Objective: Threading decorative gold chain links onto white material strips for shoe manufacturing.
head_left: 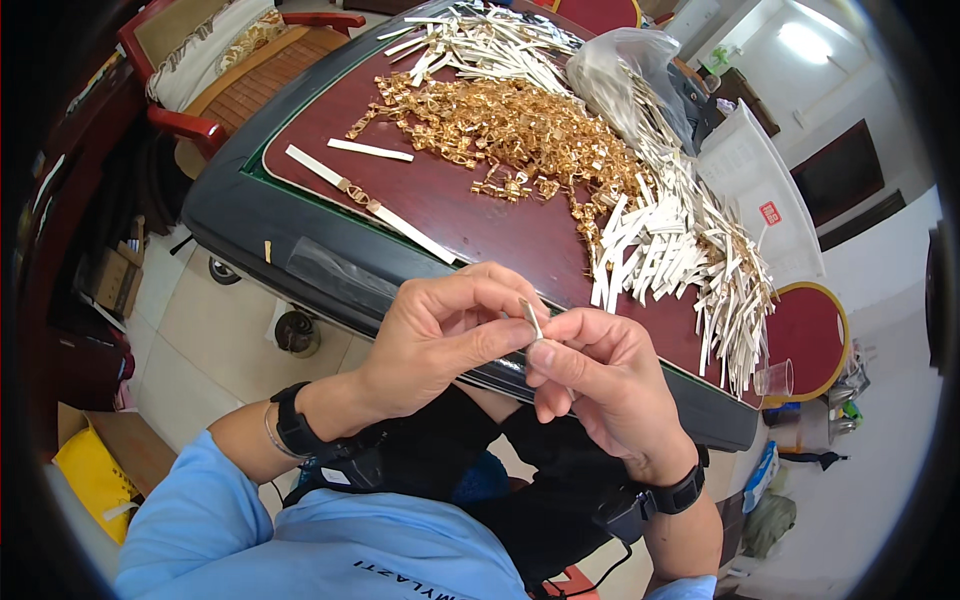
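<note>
In front of the table's near edge, both hands meet at the fingertips around one short white strip [531,318]. My left hand [440,325] pinches it between thumb and fingers. My right hand [605,375] also has thumb and forefinger closed on it, and its lower end is hidden there. Just beyond my hands, a long white strip with a gold buckle-like metal piece [357,192] at its middle lies across the table edge. Another loose white strip [370,150] rests behind it.
A heap of gold metal pieces [510,115] covers the middle of the dark red tabletop [440,200]. White strips pile at the back [500,45] and the right [680,245]. A clear plastic bag [625,65], white bin [755,190] and clear cup [775,379] stand along the right side.
</note>
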Demonstrator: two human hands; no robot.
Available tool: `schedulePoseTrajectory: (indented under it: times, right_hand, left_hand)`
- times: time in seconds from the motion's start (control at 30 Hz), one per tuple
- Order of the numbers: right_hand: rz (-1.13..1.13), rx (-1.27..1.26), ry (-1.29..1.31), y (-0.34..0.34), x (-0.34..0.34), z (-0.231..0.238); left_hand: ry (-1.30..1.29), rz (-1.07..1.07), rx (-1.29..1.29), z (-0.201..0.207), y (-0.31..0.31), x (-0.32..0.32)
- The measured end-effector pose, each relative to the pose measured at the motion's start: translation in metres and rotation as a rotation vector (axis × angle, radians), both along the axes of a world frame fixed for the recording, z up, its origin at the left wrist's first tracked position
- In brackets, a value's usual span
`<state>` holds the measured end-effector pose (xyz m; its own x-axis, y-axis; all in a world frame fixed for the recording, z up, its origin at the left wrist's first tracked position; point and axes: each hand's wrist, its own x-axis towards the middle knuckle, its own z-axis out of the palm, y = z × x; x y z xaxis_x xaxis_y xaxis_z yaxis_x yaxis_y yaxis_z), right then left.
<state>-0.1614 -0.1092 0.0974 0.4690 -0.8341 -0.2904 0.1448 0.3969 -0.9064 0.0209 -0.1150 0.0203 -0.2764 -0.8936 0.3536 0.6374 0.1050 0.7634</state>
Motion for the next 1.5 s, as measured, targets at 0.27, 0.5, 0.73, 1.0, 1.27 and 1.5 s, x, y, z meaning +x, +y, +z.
schedulePoseTrajectory:
  times: [0.27, 0.5, 0.73, 1.0, 1.27, 1.5]
  right_hand:
    - [-0.224, -0.618, 0.874, -0.062, -0.013, -0.012]
    - [-0.271, -1.081, 1.374, -0.09, -0.034, -0.045]
    - [-0.29, -0.994, 1.197, -0.073, -0.042, -0.041]
    - [-0.424, -0.881, 0.78, -0.046, -0.046, -0.042]
    - [-0.2, -1.057, 0.681, 0.03, -0.018, -0.031]
    - [-0.216, -1.319, 0.751, 0.063, -0.021, -0.054]
  left_hand:
    - [0.055, 0.146, 0.167, 0.003, 0.006, 0.02]
    - [-0.013, 0.013, 0.311, -0.004, 0.019, 0.026]
    - [-0.111, -0.059, 0.337, -0.01, 0.022, 0.029]
    - [-0.022, -0.165, 0.387, -0.006, 0.025, 0.009]
    - [0.07, -0.341, 0.572, -0.007, 0.036, -0.003]
    - [0.142, -0.487, 0.696, -0.016, 0.053, -0.005]
